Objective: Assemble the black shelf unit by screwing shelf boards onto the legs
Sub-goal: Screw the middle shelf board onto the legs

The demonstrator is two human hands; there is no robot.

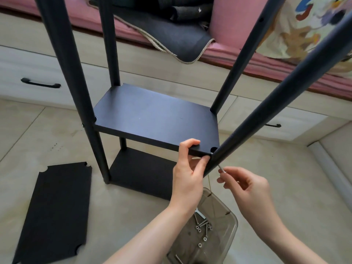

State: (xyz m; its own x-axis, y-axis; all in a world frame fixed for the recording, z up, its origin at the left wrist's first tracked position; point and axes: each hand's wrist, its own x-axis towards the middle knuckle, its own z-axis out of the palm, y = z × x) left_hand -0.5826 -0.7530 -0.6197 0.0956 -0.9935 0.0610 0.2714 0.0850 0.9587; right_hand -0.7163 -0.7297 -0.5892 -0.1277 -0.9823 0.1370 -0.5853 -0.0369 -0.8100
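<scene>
- Head view: black shelf unit (152, 119) stands on the floor; bottom board fitted, middle shelf board (156, 121) seated between four legs.
- Left hand (187, 172): pinches the board's near right corner against the near right leg (266, 111).
- Right hand (245, 189): fingers curled round a screw (222, 169), tip at the leg.
- Advice: hold the corner level, line screw with hole, start it straight before tightening.
- Spare board (55, 212) lies on the floor; clear tray (207, 229) holds screws.

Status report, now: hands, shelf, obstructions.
Left hand pinches middle shelf board at near-right leg. Right hand holds screw at leg. Nothing blocking.
</scene>
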